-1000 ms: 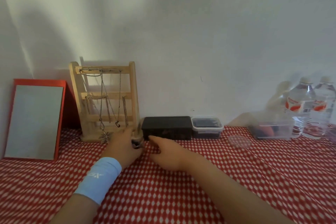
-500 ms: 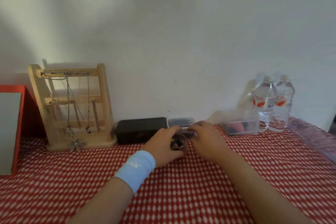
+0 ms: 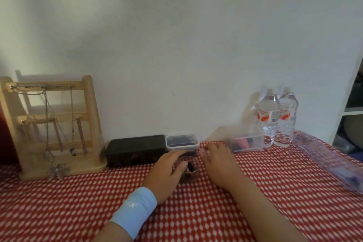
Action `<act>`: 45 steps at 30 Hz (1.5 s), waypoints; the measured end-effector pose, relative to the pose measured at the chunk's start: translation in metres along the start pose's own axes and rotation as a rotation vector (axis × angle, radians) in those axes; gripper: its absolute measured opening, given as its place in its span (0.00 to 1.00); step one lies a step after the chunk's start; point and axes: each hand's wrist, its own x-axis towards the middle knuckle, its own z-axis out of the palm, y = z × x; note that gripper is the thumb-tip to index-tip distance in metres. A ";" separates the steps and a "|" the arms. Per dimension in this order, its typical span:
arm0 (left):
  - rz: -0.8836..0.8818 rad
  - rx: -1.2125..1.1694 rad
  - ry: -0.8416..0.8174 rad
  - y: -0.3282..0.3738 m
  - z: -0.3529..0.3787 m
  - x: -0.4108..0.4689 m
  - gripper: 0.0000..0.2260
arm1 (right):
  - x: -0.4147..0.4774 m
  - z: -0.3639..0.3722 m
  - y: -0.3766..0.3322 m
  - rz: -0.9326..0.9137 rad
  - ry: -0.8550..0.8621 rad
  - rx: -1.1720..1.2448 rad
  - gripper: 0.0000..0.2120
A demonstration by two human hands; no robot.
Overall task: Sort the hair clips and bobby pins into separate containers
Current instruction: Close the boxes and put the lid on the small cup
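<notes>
Near the back edge of the table [image 3: 255, 202], about mid-width: left hand [image 3: 167, 171] grips a small clear cup [image 3: 189, 171], fingers [image 3: 176, 155] curled round its wall, thumb at the rim. Cup stands on the cloth just in front of the lidded tub [image 3: 181, 141]; can't tell if they touch. It holds a dark jumble, presumably the clips and pins, too blurred to tell apart.

Right hand [image 3: 218, 163] lies flat just right of the cup, holding nothing, tips near the tub.

Handling, my read:
- cup: light, rigid, smooth wall, tips easily. Hold low round the wall, not the rim.
- pins: thin, stiff, slick, likely to tangle. Pinch one at a time at the closed end.
- clips: bulkier, take by the body.

Count:
- 1 cup
- 1 lidded tub
- 1 black box [image 3: 135, 148], left of the tub
- 1 clear tub [image 3: 246, 143] further right, something orange and dark inside
- 2 bottles [image 3: 269, 118], toward the back right corner
- 1 wooden stand [image 3: 53, 127] with chains, back left
- clips/pins: can't count
</notes>
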 end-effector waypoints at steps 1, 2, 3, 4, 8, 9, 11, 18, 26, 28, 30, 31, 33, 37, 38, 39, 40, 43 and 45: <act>-0.014 -0.033 0.015 0.000 0.000 0.000 0.14 | -0.001 -0.003 -0.005 -0.029 0.062 0.077 0.17; -0.023 -0.066 0.025 0.003 0.000 -0.001 0.13 | -0.003 -0.006 -0.011 -0.052 0.094 0.168 0.17; -0.032 -0.089 0.033 0.003 0.001 -0.001 0.12 | -0.006 -0.009 -0.018 -0.077 0.094 0.269 0.19; -0.047 -0.110 0.038 0.004 0.002 -0.001 0.12 | -0.008 -0.010 -0.024 -0.098 0.063 0.365 0.20; -0.197 -0.235 0.114 -0.001 0.005 0.000 0.13 | -0.015 -0.004 -0.038 -0.149 -0.067 0.457 0.21; -0.228 -0.259 0.140 -0.002 0.005 -0.001 0.14 | -0.016 -0.003 -0.039 -0.154 -0.067 0.449 0.21; -0.256 -0.295 0.177 -0.002 0.004 -0.001 0.12 | -0.015 -0.004 -0.037 -0.148 -0.059 0.443 0.21; -0.223 -0.158 0.102 -0.003 0.002 0.000 0.11 | -0.014 -0.008 -0.029 -0.197 -0.202 0.416 0.18; -0.045 0.212 0.000 0.006 0.000 0.001 0.14 | -0.009 -0.008 -0.021 -0.022 -0.265 0.548 0.17; -0.056 0.199 -0.006 0.008 0.000 0.001 0.13 | -0.010 -0.005 -0.019 -0.014 -0.343 0.514 0.19; -0.088 0.130 -0.003 0.010 0.000 -0.001 0.12 | -0.010 -0.003 -0.015 -0.004 -0.379 0.510 0.20; -0.115 0.076 -0.004 0.011 -0.001 -0.002 0.12 | -0.010 -0.003 -0.014 0.001 -0.391 0.526 0.20; -0.189 -0.049 -0.023 0.010 -0.001 -0.003 0.13 | -0.011 -0.004 -0.013 0.020 -0.402 0.595 0.20; -0.172 -0.003 -0.027 0.008 0.002 -0.004 0.15 | -0.010 -0.009 -0.013 0.108 -0.349 0.725 0.20; -0.159 0.042 -0.024 0.008 0.004 -0.004 0.16 | -0.009 -0.009 -0.013 0.140 -0.329 0.755 0.19; -0.147 0.081 -0.019 0.007 0.005 -0.003 0.17 | -0.008 -0.009 -0.014 0.168 -0.313 0.770 0.18; -0.135 0.112 -0.012 0.007 0.006 -0.003 0.17 | -0.008 -0.008 -0.015 0.192 -0.310 0.775 0.17; -0.090 0.145 0.009 0.006 0.009 -0.002 0.16 | -0.008 -0.007 -0.014 0.277 -0.362 0.836 0.16; -0.073 0.149 0.003 0.004 0.009 -0.003 0.17 | -0.006 -0.006 -0.014 0.382 -0.399 0.993 0.15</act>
